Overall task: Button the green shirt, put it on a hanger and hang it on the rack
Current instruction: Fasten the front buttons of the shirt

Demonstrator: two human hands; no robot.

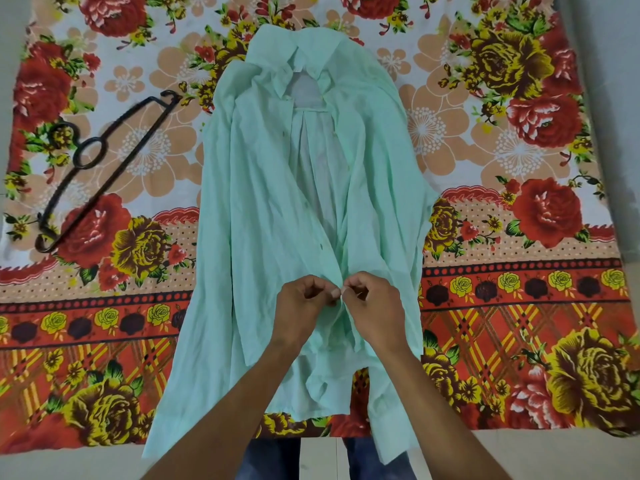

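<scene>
A pale green shirt (263,209) lies face up on a floral sheet, collar at the far end, its front open down the middle above my hands. My left hand (301,303) pinches the left front edge low on the shirt. Touching it, my right hand (375,306) pinches the right front edge at the same spot, fingertips meeting at the placket. Whatever button sits between my fingers is hidden. A dark hanger (100,168) lies flat on the sheet to the left of the shirt. No rack is in view.
The floral sheet (519,306) covers a surface whose near edge runs below the shirt hem. My legs in blue jeans (273,459) show beneath that edge. Pale floor (52,465) borders the sheet at the bottom left.
</scene>
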